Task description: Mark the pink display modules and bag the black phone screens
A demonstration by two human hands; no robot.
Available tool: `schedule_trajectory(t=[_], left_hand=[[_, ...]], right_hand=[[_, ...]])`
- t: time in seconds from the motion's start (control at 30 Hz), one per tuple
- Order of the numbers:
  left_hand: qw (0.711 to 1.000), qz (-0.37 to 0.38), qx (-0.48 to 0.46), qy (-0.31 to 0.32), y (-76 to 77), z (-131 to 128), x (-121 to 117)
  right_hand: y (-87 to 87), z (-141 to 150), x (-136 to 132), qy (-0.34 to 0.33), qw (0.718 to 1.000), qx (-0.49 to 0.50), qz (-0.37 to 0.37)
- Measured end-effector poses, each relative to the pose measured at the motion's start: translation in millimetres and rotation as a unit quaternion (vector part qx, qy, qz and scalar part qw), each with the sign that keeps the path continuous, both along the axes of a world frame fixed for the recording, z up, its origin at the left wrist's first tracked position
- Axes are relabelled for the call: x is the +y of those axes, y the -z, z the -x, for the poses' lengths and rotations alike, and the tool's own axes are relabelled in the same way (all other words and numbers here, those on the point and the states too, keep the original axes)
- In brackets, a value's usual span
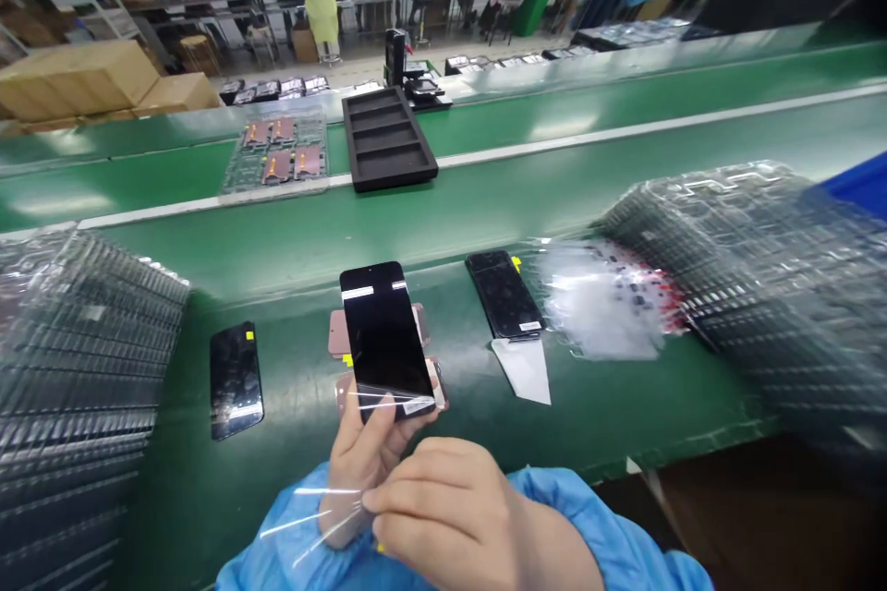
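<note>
My left hand (360, 466) is closed round the lower end of a black phone screen panel (384, 337), holding it upright over the green bench. My right hand (450, 512) sits just below it, fingers pinched on a clear protective film (325, 512) that trails down and left from the panel's bottom edge. Under the held panel lie pinkish parts (339, 332) on the bench. A second black panel (236, 379) lies flat to the left. A third black panel (504, 294) lies to the right, with a white film piece (525, 369) below it.
Tall stacks of clear plastic trays stand at the left (76, 369) and right (755, 277). A heap of peeled films (602, 300) lies by the right stack. Beyond, a green conveyor (554, 120) carries a black tray (386, 140) and a clear tray with pink parts (277, 152). People work in the background.
</note>
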State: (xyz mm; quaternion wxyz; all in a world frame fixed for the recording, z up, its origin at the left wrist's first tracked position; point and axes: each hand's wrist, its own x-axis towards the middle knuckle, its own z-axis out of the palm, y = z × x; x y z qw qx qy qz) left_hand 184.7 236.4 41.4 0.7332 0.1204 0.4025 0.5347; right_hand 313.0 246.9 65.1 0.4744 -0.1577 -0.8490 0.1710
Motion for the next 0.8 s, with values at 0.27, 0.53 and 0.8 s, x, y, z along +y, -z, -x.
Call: schedule_trajectory(t=[0.27,0.53,0.8], left_hand=[[1.000,0.008,0.008,0.014,-3.2,5.6,0.4],[0.999,-0.005,0.006,0.036,-2.8,4.8,1.1],[0.999,0.024,0.023,0.041,-4.2,4.7,0.4]], right_hand=[[2.2,5.1,-0.3,-0.013,1.000,-0.001,-0.027],[1.9,3.3,-1.9,-0.010,1.000,-0.004,-0.023],[2.2,0.8,-2.3,-0.004,1.000,0.009,-0.020]])
